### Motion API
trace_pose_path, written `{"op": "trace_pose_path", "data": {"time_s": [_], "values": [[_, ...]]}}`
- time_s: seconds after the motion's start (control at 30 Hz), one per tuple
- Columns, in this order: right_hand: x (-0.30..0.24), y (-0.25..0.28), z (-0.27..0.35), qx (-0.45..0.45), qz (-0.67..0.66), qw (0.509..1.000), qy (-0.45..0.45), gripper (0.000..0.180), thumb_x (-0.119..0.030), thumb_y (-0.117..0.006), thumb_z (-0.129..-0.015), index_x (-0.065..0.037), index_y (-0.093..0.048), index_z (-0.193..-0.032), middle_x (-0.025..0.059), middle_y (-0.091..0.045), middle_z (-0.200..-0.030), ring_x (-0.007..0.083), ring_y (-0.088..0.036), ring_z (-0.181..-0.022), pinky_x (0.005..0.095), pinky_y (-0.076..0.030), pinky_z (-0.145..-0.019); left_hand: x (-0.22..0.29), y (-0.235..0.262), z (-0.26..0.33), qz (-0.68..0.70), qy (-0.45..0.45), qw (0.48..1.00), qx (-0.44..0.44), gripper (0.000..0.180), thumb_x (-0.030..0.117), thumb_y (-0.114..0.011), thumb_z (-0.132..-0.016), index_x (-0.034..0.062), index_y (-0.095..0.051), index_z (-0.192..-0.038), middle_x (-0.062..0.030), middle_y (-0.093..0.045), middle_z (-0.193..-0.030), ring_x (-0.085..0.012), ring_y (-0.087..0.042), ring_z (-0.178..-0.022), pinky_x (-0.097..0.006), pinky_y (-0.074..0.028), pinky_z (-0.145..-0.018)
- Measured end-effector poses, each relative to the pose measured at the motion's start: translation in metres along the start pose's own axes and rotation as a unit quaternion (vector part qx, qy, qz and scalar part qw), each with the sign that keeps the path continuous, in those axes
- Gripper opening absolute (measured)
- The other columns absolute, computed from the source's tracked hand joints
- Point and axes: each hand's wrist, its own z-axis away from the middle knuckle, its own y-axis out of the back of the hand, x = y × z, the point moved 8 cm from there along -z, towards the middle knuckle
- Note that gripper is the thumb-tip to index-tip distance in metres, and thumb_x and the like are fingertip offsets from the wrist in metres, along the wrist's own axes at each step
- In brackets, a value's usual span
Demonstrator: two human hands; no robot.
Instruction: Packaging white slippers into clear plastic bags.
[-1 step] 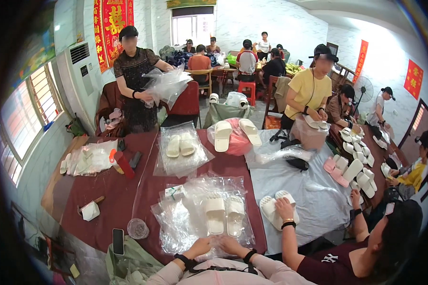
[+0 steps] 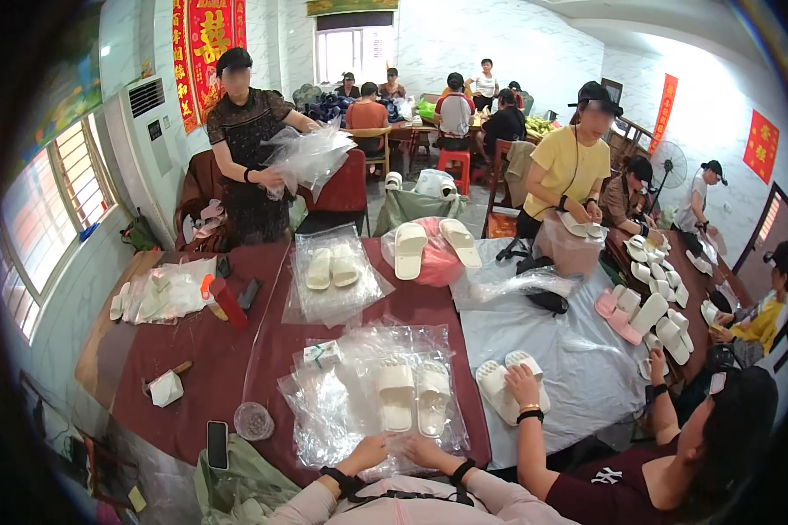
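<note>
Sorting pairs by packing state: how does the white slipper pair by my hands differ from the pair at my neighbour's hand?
The white slipper pair by your left hand and right hand lies on clear plastic bags, side by side. The neighbour's pair lies on grey cloth, splayed under their hand. Both are white slides.

Bare red cloth [image 2: 193, 350] left of slippers [image 2: 413, 395], small box [image 2: 321, 353] beside, co-worker's hand [image 2: 524, 383] crowding right

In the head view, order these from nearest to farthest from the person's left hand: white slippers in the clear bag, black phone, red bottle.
From the left hand:
1. White slippers, just ahead, slightly right.
2. Black phone, left, at the table's near edge.
3. Red bottle, far left, further up the table.
</note>
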Motion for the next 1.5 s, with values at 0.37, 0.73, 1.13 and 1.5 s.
{"op": "trace_pose_path", "data": {"time_s": [0.37, 0.73, 1.13, 1.5], "values": [[-0.106, 0.194, 0.056, 0.287, -0.181, 0.941, 0.007, 0.075, -0.039, -0.07, -0.07, -0.007, -0.037, -0.13, 0.0162, -0.039, -0.128, 0.0288, -0.038, -0.118, 0.0393, -0.032, -0.097, 0.019, 0.038, -0.011, 0.277, 0.05, 0.959, 0.017, 0.033, 0.004, -0.044, -0.08, 0.0048, -0.058, -0.11, -0.0045, -0.059, -0.081, -0.0104, -0.053, -0.076, -0.023, -0.043, -0.071], [-0.092, 0.134, 0.052, 0.248, 0.11, 0.932, -0.24, 0.108, -0.055, -0.071, -0.057, -0.008, -0.016, -0.137, 0.0232, -0.021, -0.138, 0.0393, -0.02, -0.127, 0.0548, -0.017, -0.1, 0.068, 0.057, 0.034, 0.391, -0.022, 0.918, -0.06, 0.033, 0.002, -0.051, -0.08, 0.0059, -0.056, -0.113, -0.0012, -0.057, -0.104, -0.0098, -0.05, -0.092, -0.024, -0.04, -0.081], [-0.091, 0.126, 0.06, 0.387, -0.038, 0.898, -0.205, 0.043, 0.0, -0.048, -0.067, -0.007, -0.057, -0.109, 0.0152, -0.058, -0.104, 0.0314, -0.053, -0.098, 0.0412, -0.04, -0.086, 0.023, 0.049, 0.097, 0.369, -0.003, 0.927, -0.071, 0.049, 0.011, -0.058, -0.081, 0.0076, -0.041, -0.127, -0.0103, -0.055, -0.105, -0.0136, -0.053, -0.093, -0.025, -0.043, -0.079], [-0.084, 0.16, 0.078, 0.511, -0.338, 0.779, -0.132, 0.029, -0.001, -0.05, -0.078, 0.001, -0.055, -0.107, 0.0125, -0.061, -0.1, 0.0206, -0.056, -0.095, 0.029, -0.043, -0.082, -0.204, 0.043, 0.29, -0.181, 0.373, 0.902, -0.116, 0.074, 0.069, -0.061, -0.057, 0.0026, -0.064, -0.089, -0.0154, -0.063, -0.089, -0.0291, -0.061, -0.088, -0.037, -0.047, -0.072]]}}
